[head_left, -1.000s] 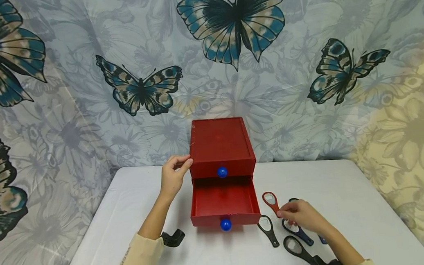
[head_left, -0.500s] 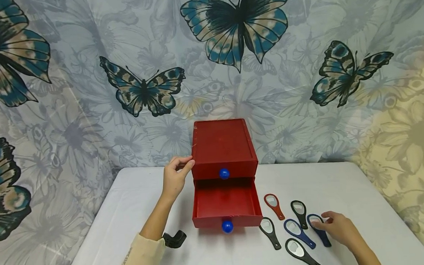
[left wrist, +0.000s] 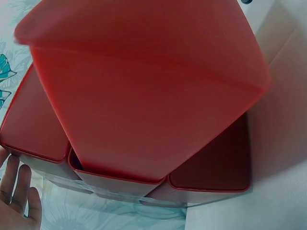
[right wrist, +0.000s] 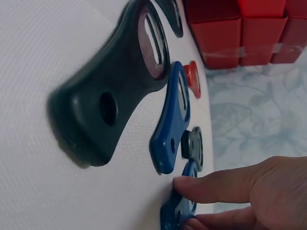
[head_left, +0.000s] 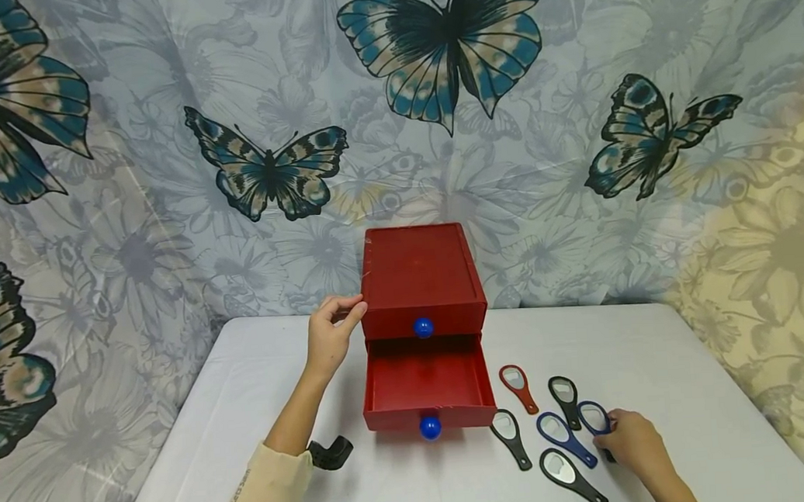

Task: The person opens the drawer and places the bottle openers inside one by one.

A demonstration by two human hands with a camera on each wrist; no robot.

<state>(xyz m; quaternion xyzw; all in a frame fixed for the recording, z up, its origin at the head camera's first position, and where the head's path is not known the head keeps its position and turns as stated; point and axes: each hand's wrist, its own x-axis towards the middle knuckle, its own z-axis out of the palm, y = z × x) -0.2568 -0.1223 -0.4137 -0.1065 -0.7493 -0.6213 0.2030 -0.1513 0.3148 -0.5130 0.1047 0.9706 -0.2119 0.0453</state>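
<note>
Butterfly-patterned cloth (head_left: 439, 186) backs a white table (head_left: 662, 365): lower drawer (head_left: 393, 420) already pulled out, six magnifying glasses (head_left: 581, 487) still outside it, a blue one (head_left: 593, 418) pinched by the right hand (head_left: 636, 446); the left hand (head_left: 330, 340), fingers extended, touches the cabinet (head_left: 417, 265).

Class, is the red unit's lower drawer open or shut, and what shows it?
Open. In the head view, the lower drawer juts out past the upper drawer, so its red floor shows behind its blue knob.
</note>
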